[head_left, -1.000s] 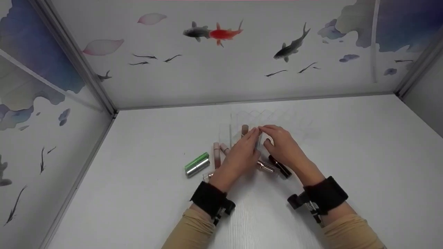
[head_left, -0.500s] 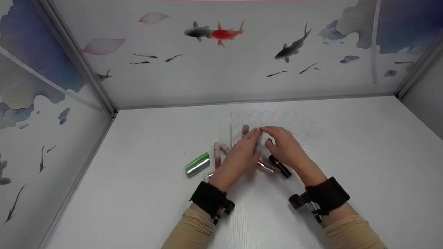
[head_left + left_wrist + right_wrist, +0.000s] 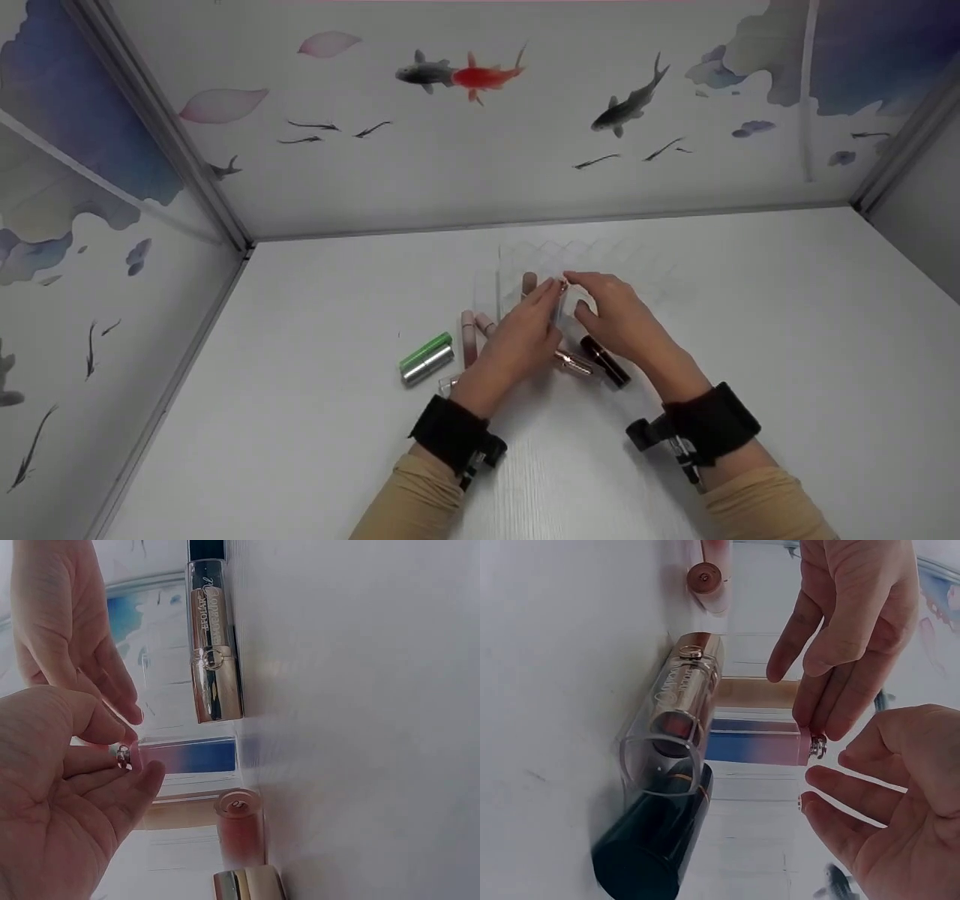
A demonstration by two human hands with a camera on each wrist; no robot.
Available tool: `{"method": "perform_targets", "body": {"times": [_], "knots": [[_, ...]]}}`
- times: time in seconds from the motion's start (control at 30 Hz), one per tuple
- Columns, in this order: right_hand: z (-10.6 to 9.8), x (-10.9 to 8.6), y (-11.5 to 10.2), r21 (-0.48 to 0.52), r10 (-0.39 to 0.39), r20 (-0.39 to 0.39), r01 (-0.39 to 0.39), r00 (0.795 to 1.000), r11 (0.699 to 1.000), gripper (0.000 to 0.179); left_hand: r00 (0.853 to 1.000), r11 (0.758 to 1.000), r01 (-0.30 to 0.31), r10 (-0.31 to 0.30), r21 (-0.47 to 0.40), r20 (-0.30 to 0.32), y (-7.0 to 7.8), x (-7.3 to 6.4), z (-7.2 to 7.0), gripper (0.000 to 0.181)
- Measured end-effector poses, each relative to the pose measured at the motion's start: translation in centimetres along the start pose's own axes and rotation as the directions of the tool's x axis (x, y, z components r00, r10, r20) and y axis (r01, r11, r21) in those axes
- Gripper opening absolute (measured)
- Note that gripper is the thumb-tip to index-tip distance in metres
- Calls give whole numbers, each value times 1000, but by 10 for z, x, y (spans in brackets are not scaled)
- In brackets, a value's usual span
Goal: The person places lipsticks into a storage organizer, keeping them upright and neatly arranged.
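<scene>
A blue-to-pink lip gloss tube (image 3: 754,742) with a shiny ornament on top stands upright in a clear organizer (image 3: 585,259). Beside it stands a beige-brown tube (image 3: 529,282). Fingertips of my left hand (image 3: 521,341) touch the gloss tube near its top, the fingers mostly straight. My right hand (image 3: 619,315) hovers just beside the ornament, its fingers loosely bent and slightly apart from it in the right wrist view. A tiny shiny bit shows at one right fingertip; what it is, I cannot tell. Seen from the head, my left hand largely hides the tube.
A gold lipstick with a clear cap (image 3: 575,364) and a black lipstick (image 3: 606,362) lie in front of the organizer. Left of my left hand lie two pink tubes (image 3: 469,337) and green and silver tubes (image 3: 427,358). A patterned wall (image 3: 480,172) closes off the back.
The right fingertips have parted a little from the left ones, so the shiny ornament shows more between them. My left hand has stayed in place.
</scene>
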State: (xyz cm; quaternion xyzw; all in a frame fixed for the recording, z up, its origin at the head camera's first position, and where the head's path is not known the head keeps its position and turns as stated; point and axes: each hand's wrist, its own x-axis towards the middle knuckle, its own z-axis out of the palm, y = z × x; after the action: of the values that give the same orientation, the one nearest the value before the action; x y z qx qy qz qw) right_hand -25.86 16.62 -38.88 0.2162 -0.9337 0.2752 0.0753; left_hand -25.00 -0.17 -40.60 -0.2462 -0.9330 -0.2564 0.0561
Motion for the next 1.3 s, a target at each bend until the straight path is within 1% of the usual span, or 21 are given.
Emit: {"method": "perform_targets", "body": {"times": [0.1,0.2,0.3,0.33,0.4,0.47,0.53,0.57,0.63,0.7,0.8,0.87,0.97,1.03,1.2,1.3], "knots": [[-4,-1,2,-2,-9,5,9,1000,1000,45,1000,1000,-5,5,-1,-1,0,0,-1,60],[-10,-1,4,-9,-5,20,5,1000,1000,44,1000,1000,5,-5,-14,1,2,-1,-5,60],[-15,-2,6,-25,-8,49,9,999,1000,38,1000,1000,16,-16,-18,-6,4,-2,-11,61],[-17,-2,6,-28,-14,62,16,998,999,35,1000,1000,11,-11,-19,-19,4,-2,-13,60],[-19,-3,5,-38,-31,98,35,995,999,27,999,1000,-5,4,-9,-51,5,-3,-16,56],[-20,-4,4,-48,-47,145,55,988,997,21,996,1000,-31,31,2,-82,5,-4,-19,48],[-21,-6,2,-57,-57,202,70,978,996,17,994,998,-55,56,13,-99,5,-4,-20,38],[-21,-6,0,-63,-54,234,71,971,996,16,994,998,-60,61,17,-94,5,-5,-21,34],[-20,-8,-1,-72,-56,287,79,956,994,15,995,998,-65,67,24,-68,6,-5,-20,28],[-20,-9,-3,-76,-54,332,84,942,994,13,998,998,-60,60,21,-26,6,-5,-19,26],[-20,-11,-4,-80,-63,372,99,926,992,9,997,998,-60,59,31,43,6,-5,-17,28],[-19,-11,-6,-79,-53,393,91,918,993,7,995,997,-69,65,42,79,5,-6,-15,29],[-16,-12,-8,-84,-33,411,74,911,994,7,990,994,-80,71,69,124,5,-6,-13,29],[-14,-12,-9,-89,-11,421,54,907,995,8,986,994,-76,62,83,156,5,-6,-12,30],[-6,-11,-12,-111,-8,429,61,903,992,10,974,994,-53,30,99,224,5,-6,-9,31],[-2,-11,-12,-130,-18,426,81,905,988,12,970,993,-64,39,96,241,4,-6,-6,29]]}}
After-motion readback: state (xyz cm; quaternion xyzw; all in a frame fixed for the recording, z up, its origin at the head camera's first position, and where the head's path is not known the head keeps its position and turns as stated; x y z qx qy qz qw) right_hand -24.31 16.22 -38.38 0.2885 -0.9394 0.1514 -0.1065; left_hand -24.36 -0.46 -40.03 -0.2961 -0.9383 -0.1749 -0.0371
